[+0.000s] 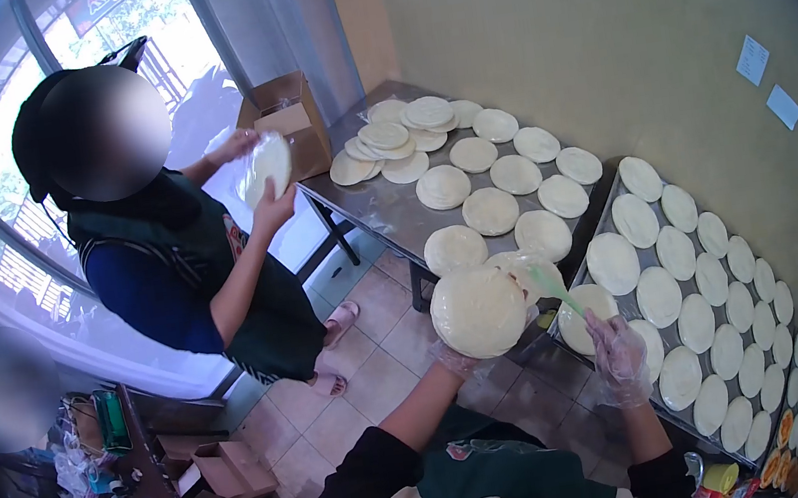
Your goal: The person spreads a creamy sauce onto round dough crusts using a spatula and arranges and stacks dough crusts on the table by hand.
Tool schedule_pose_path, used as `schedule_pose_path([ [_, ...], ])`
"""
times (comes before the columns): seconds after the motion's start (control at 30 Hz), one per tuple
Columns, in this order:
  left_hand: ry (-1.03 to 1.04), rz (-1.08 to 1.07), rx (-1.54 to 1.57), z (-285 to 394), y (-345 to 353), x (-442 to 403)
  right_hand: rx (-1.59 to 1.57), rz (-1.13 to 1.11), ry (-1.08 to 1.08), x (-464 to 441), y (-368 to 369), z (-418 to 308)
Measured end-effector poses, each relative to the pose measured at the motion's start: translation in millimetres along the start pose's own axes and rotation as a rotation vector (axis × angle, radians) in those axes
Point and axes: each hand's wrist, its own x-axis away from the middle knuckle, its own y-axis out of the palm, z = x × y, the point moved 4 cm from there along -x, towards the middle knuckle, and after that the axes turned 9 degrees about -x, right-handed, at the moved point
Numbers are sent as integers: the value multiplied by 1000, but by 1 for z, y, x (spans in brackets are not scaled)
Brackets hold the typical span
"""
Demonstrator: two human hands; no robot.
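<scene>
Pale dough disc (478, 312) in left hand (460, 359) — green tool (552, 283) in right hand (621, 359)

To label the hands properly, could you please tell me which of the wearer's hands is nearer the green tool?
Right: the right hand holds the green tool. The left hand is apart from it, to its left, supporting a pale disc.

Pale round disc (478, 312): smooth, whole, face tilted toward viewer, held just beyond gloved left hand (464, 358). Pale-green tool (556, 291): gripped in gloved right hand (620, 356), slanting up-left from it, far end near disc.
</scene>
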Motion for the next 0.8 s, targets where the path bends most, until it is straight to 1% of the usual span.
schedule_pose_path([
  [0.03, -266, -82, 837, -10, 4, 1, -15, -83, -37, -8, -1, -11],
  [0.07, -132, -54, 447, -11, -1, -6, -29, -163, -77, -14, 1, -22],
  [0.1, -227, -114, 809, -23, 12, -4, -27, -167, -77, -19, 4, -29],
  [0.13, -319, -176, 1172, -34, 26, -1, -14, -203, -209, -24, 9, -41],
  [0.17, -286, -219, 1140, -39, 27, -2, -1, -239, -339, -28, 16, -51],
  [0.2, -341, -221, 1202, -34, 5, -12, 4, -237, -336, -35, 25, -53],
  [0.27, -205, -333, 804, -65, 36, -16, 111, -230, -382, -55, 48, -54],
  [0.3, -206, -328, 798, -79, 49, -16, 141, -210, -349, -68, 59, -52],
  [0.33, -386, -264, 1630, -91, 60, -14, 134, -211, -353, -79, 73, -49],
  [0.37, -552, -142, 2460, -100, 62, -15, 153, -158, -287, -93, 85, -39],
  [0.4, -546, -136, 2462, -111, 61, -13, 177, -108, -223, -107, 93, -31],
  [0.47, -547, -237, 2188, -122, 58, -13, 203, -122, -197, -131, 102, -31],
  [0.5, -496, -248, 2221, -131, 57, -16, 162, -123, -195, -140, 106, -36],
  [0.53, -495, -241, 2222, -141, 66, -19, 117, -123, -191, -149, 113, -39],
  [0.6, -551, -206, 2021, -162, 88, -22, 80, -112, -182, -163, 129, -34],
  [0.63, -563, -216, 2026, -165, 68, -34, 159, -114, -119, -168, 136, -23],
  [0.67, -452, -245, 1885, -168, 48, -49, 243, -122, -52, -171, 140, -14],
  [0.7, -337, -270, 1747, -172, 31, -65, 224, -91, 39, -179, 136, -14],
  [0.73, -343, -284, 1768, -180, 31, -71, 238, -101, 58, -183, 135, -17],
  [0.8, -557, -241, 2652, -189, 33, -79, 96, 71, 58, -185, 129, -27],
])
